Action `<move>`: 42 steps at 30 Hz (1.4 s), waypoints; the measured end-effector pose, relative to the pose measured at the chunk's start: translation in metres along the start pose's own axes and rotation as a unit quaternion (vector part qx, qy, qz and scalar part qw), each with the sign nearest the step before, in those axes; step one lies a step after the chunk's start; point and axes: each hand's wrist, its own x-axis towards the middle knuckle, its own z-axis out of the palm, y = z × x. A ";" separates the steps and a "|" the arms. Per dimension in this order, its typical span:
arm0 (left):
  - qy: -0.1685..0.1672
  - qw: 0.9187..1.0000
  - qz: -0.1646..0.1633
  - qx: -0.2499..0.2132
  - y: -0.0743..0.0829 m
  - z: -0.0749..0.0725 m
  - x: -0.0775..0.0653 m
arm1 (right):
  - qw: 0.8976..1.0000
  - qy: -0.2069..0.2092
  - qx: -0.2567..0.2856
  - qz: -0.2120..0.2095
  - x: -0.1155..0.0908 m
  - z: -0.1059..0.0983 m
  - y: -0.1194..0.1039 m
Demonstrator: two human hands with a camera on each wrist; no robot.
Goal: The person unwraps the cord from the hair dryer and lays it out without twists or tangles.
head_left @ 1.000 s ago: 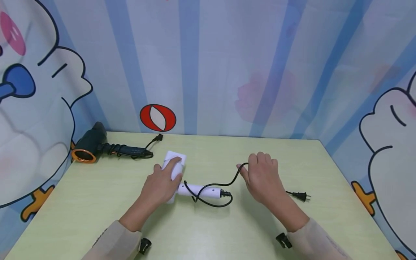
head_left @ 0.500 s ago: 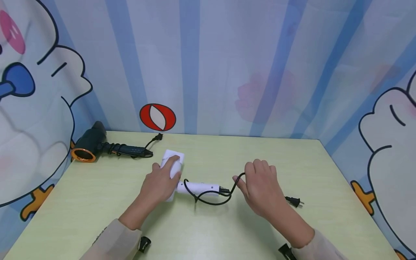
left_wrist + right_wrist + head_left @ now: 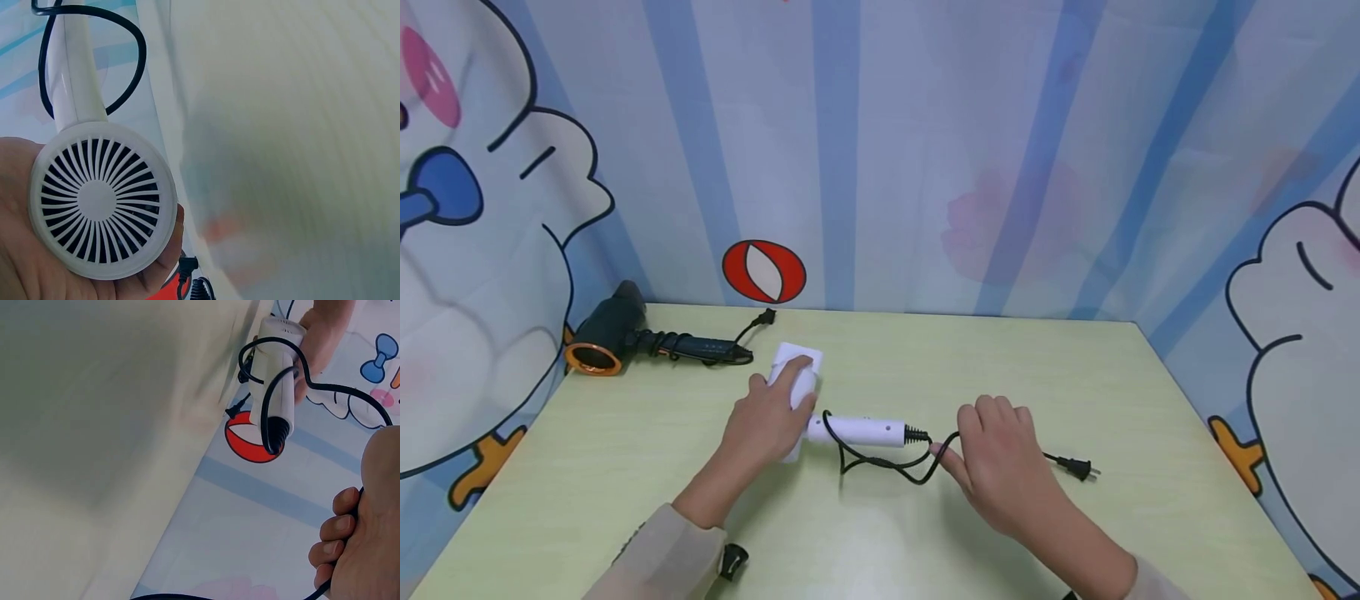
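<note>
The left hand (image 3: 767, 425) is wrapped round the head of a white hair dryer (image 3: 857, 432), its handle pointing toward the right hand (image 3: 1003, 467), whose curled fingers clasp the black cord (image 3: 342, 388). The cord loops around the handle, and its plug (image 3: 1079, 469) hangs out beyond the right hand. The dryer is over the middle of the table (image 3: 880, 550); whether it touches the top is hard to tell. Farther back at the left lies a dark hair dryer (image 3: 610, 333) with an orange rim.
</note>
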 end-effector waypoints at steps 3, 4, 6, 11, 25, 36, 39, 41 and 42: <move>0.001 1.000 -0.001 -0.001 -0.001 -0.001 0.000 | 1.000 -0.009 0.001 -0.005 -0.006 0.002 -0.003; 0.002 1.000 -0.001 -0.001 -0.001 -0.001 0.000 | 1.000 -0.013 0.001 -0.006 -0.007 0.002 -0.003; 0.002 1.000 -0.003 -0.002 -0.001 -0.001 0.001 | 1.000 -0.021 0.001 -0.009 -0.011 0.004 -0.004; 0.003 1.000 -0.010 -0.002 -0.003 -0.002 0.001 | 0.999 -0.040 -0.006 -0.020 -0.018 0.010 -0.003; 0.003 1.000 -0.014 0.001 -0.003 -0.008 0.001 | 0.996 -0.078 -0.032 -0.035 -0.022 0.026 0.010; 0.002 1.000 -0.012 0.002 -0.003 -0.011 0.000 | 0.993 -0.108 -0.042 -0.039 -0.019 0.040 0.030; 0.001 1.000 -0.012 0.001 -0.003 -0.012 0.000 | 0.992 -0.118 -0.041 -0.034 -0.018 0.043 0.036; 0.001 1.000 -0.010 0.002 -0.003 -0.012 0.000 | 0.991 -0.122 -0.040 -0.031 -0.017 0.045 0.039; 0.001 1.000 -0.009 0.002 -0.003 -0.012 0.000 | 0.991 -0.124 -0.039 -0.031 -0.017 0.045 0.040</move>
